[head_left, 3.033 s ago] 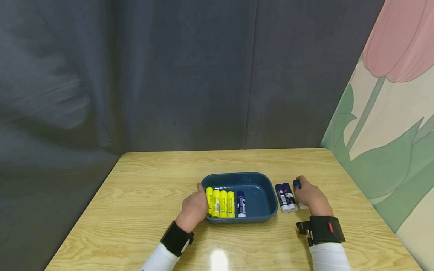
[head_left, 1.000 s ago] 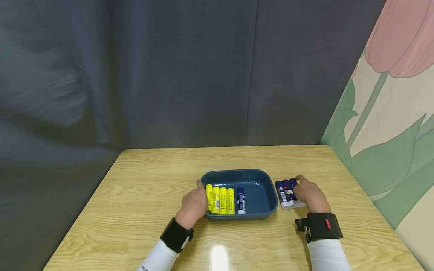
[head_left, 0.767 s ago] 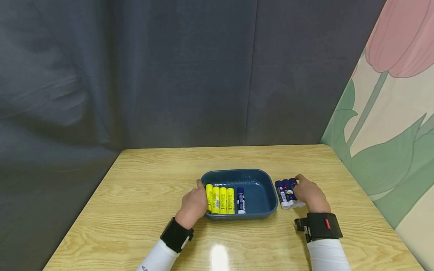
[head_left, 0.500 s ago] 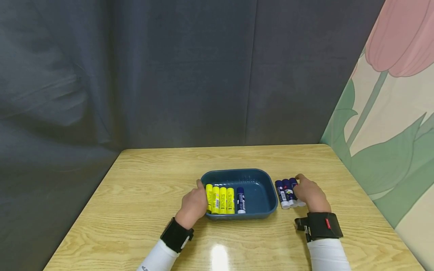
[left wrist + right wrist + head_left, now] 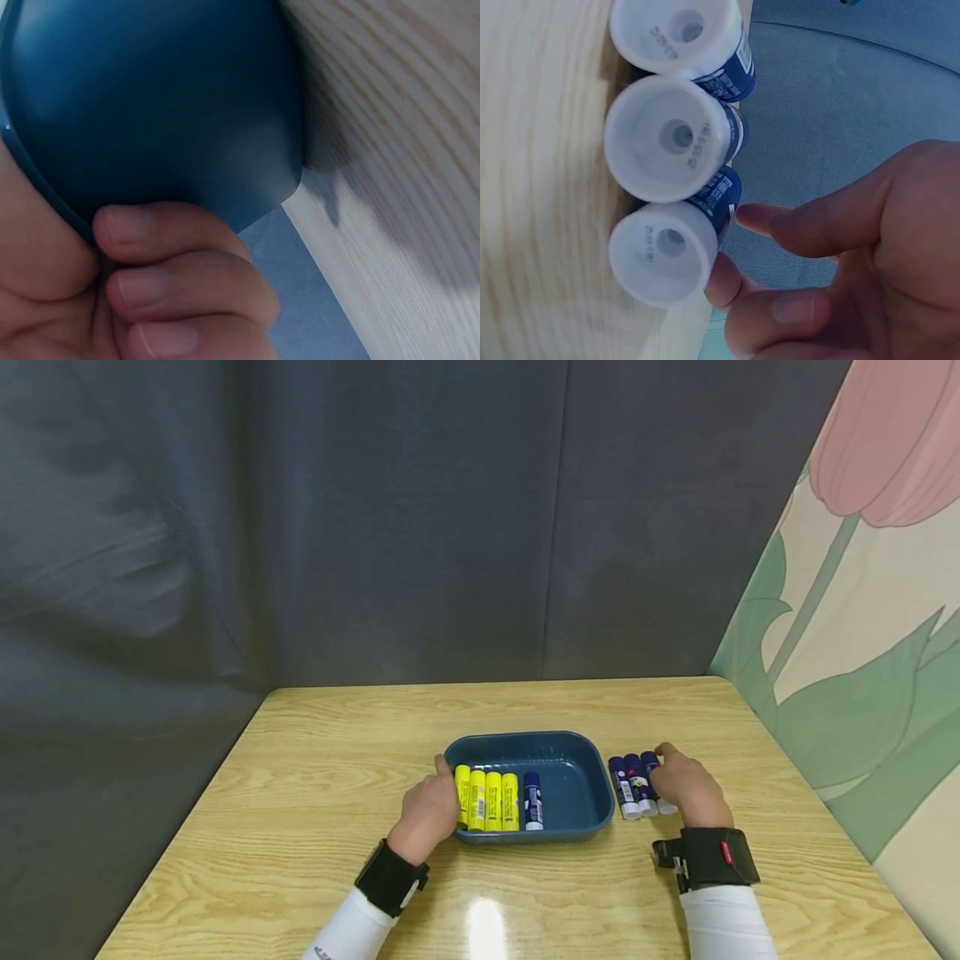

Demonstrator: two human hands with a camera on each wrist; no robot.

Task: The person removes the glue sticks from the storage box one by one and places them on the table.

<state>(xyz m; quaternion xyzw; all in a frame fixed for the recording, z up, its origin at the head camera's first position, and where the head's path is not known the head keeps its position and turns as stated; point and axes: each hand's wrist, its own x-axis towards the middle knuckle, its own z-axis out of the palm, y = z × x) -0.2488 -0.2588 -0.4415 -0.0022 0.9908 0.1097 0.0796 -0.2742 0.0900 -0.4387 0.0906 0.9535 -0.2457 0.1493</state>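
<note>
A dark blue rectangular tray [image 5: 573,839] stands on the table, and my left hand [image 5: 430,810] grips its left end. The left wrist view shows fingers [image 5: 187,232] curled against the tray's outer wall, with the thumb side at the rim. Several yellow glue sticks [image 5: 493,802] lie side by side in the tray's left part, beside one navy-and-white glue stick [image 5: 533,802]. Right of the tray, three more navy-and-white glue sticks lie in a row. My right hand [image 5: 688,789] touches the outermost glue stick [image 5: 664,255] with thumb and fingertips and partly covers it in the head view.
The wooden table [image 5: 300,827] runs back to a dark grey curtain [image 5: 420,527]. A wall hanging [image 5: 870,693] with a painted tulip stands along the right side. Both wrists wear black straps.
Since three seconds ago, my right hand has slid the outermost glue stick left against the other two. During the last second both hands have stayed in place; my left hand keeps gripping the tray.
</note>
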